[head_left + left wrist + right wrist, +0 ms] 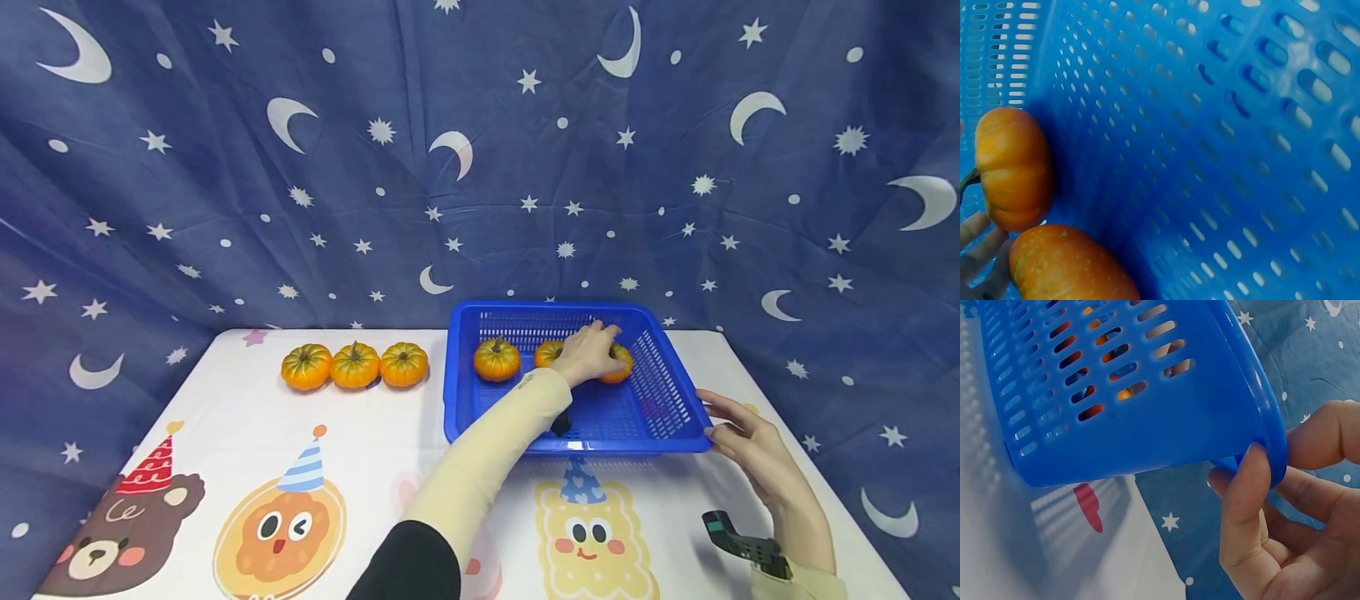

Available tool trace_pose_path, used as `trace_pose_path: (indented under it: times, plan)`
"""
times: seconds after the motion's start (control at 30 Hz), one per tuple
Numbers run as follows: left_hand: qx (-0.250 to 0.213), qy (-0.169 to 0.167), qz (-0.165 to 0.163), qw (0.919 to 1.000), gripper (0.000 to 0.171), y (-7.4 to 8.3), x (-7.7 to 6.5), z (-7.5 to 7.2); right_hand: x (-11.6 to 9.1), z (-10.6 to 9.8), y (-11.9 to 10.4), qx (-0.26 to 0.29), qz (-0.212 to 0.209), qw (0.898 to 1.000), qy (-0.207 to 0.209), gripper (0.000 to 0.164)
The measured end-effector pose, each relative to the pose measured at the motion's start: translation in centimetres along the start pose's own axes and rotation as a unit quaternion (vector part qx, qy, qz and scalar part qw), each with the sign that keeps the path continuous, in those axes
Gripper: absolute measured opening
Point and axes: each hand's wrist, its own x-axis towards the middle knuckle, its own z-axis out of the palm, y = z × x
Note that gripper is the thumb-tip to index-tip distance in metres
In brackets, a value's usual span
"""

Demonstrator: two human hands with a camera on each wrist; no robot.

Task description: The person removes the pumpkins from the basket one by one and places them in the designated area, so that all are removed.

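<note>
A blue plastic basket [468,408] with slotted walls stands on the table, three small orange pumpkins inside it. My left hand [591,354] reaches down into it and grips the right-hand pumpkin [617,367], partly covering it. Between this and the middle pumpkin [549,353] lie some of its fingers [982,247], seen in the left wrist view. The left-hand pumpkin [497,360] sits apart from them. At the basket's front right corner my right hand [765,454] pinches the rim [1277,447] between thumb and fingers.
Three more pumpkins [355,365] stand in a row left of the basket, side by side. The white tablecloth [382,500] has printed cartoon figures. Behind the table hangs a dark blue curtain [480,233] with moons and stars.
</note>
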Motion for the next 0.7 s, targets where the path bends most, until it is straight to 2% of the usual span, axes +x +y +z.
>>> trace_pose_path:
  times: [0.27, 0.7]
  plan:
    - [0.022, -0.010, -0.017, 0.9996, 0.071, -0.13, 0.40, 0.77, 0.04, -0.02, 0.05, 0.001, 0.004, 1.000, 0.000, 0.053]
    - [0.056, -0.023, -0.020, 0.9980, 0.073, 0.11, -0.06, 0.80, -0.02, -0.06, 0.01, 0.008, -0.002, 1.000, 0.000, 0.053]
